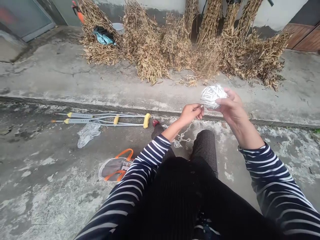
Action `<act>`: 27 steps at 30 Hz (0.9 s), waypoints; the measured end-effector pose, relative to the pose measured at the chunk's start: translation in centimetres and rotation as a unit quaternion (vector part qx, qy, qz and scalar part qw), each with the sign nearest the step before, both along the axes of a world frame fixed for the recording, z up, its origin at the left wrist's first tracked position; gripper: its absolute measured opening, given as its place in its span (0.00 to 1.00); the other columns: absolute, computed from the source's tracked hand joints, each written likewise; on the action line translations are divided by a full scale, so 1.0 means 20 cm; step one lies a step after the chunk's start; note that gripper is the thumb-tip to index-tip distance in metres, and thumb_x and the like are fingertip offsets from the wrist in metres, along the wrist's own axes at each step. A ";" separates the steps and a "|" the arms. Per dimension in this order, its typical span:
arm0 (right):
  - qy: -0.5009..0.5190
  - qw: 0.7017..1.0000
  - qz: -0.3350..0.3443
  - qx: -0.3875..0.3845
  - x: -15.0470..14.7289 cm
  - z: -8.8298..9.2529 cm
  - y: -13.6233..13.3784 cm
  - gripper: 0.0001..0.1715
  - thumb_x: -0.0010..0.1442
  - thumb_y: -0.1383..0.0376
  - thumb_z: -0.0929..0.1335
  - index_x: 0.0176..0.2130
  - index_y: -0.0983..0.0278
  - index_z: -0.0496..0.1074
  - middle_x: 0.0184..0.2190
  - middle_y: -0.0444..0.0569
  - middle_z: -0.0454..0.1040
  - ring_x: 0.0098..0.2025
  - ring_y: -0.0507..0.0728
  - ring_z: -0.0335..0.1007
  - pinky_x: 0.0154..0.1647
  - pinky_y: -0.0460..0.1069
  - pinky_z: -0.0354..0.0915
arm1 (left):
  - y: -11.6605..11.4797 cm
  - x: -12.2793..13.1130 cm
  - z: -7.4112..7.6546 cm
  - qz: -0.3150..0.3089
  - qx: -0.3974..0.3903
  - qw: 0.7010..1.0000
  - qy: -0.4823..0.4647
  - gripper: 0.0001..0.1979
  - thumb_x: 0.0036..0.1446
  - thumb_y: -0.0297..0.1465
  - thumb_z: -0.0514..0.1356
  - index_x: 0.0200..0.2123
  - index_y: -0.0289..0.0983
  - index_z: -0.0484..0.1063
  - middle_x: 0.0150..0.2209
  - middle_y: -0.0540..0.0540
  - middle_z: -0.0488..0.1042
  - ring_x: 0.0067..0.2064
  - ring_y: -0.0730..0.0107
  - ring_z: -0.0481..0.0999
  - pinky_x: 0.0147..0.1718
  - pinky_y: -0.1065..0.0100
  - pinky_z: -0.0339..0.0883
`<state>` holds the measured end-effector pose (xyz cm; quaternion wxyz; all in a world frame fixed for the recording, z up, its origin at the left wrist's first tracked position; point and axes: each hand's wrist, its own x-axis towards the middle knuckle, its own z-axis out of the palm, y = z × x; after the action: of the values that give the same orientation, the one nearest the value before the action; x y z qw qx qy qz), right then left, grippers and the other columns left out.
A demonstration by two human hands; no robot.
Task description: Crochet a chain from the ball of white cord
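Note:
A ball of white cord (212, 96) with dark flecks is held up in front of me by my right hand (231, 106), its fingers and thumb closed on the right side of the ball. My left hand (191, 114) is just to the left and slightly lower. Its thumb and forefinger pinch the cord near the ball. Below, between my legs, loose white cord (178, 141) lies in tangled loops on the ground. How the strand runs from the loops to my fingers is hard to make out.
Crutches (107, 119) with yellow pads lie at left beside a clear plastic bag (88, 133). Nearer me is a bag with orange handles (120, 166). Beyond a low concrete step (75, 90), dried plant bundles (147, 46) lean along the wall, with a white bucket (118, 28) among them.

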<state>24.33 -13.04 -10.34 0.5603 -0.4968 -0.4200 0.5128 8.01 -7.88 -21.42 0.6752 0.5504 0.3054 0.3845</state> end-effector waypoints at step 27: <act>-0.051 0.941 -0.073 0.327 -0.08 0.90 0.21 0.39 0.37 0.67 0.80 0.47 0.60 0.65 0.41 0.45 0.75 0.40 0.55 0.74 0.32 0.48 0.72 | 0.49 -0.05 0.80 0.013 0.085 0.996 0.024 0.10 0.65 0.20 0.54 0.32 0.29 0.74 0.29 0.47 0.78 0.33 0.77 0.81 0.38 0.71 0.79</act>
<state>22.81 -8.89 7.71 0.7056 -0.3408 -0.5551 0.2789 6.93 1.88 -5.48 0.6132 0.6114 0.2948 0.4041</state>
